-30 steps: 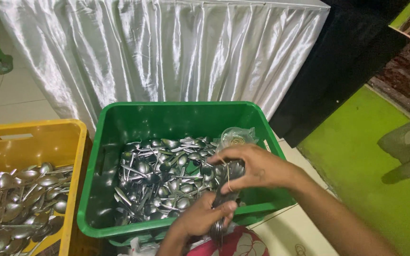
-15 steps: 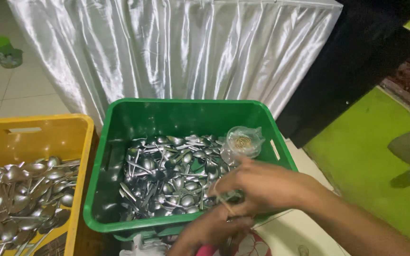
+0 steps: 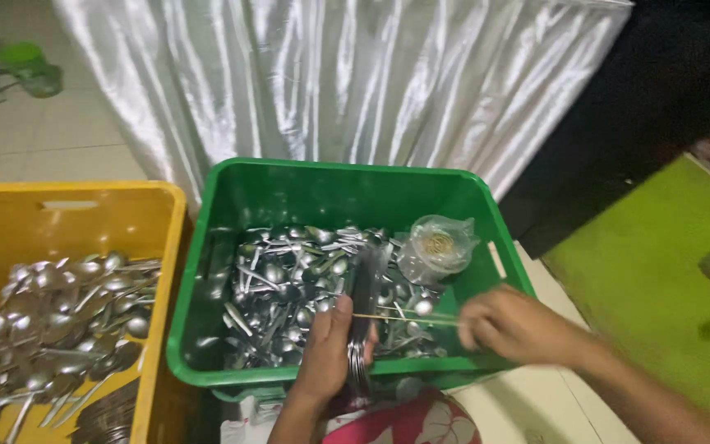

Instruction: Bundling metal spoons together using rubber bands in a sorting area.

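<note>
Steel spoons, gathered into a bundle (image 3: 363, 316), stand upright in the left hand (image 3: 326, 353), which is clamped round their handles above the near rim of the green crate (image 3: 207, 271). The right hand (image 3: 511, 327), well apart, pinches a thin rubber band (image 3: 404, 318) stretched taut toward the bundle. Stiff, smooth and probably weighty together, the spoons look apt to slip; mid-handle seems the surest grip. Loose spoons (image 3: 289, 288) fill the crate, a clear bag (image 3: 437, 247) at its far right corner. Left stands a yellow crate (image 3: 67, 214).
</note>
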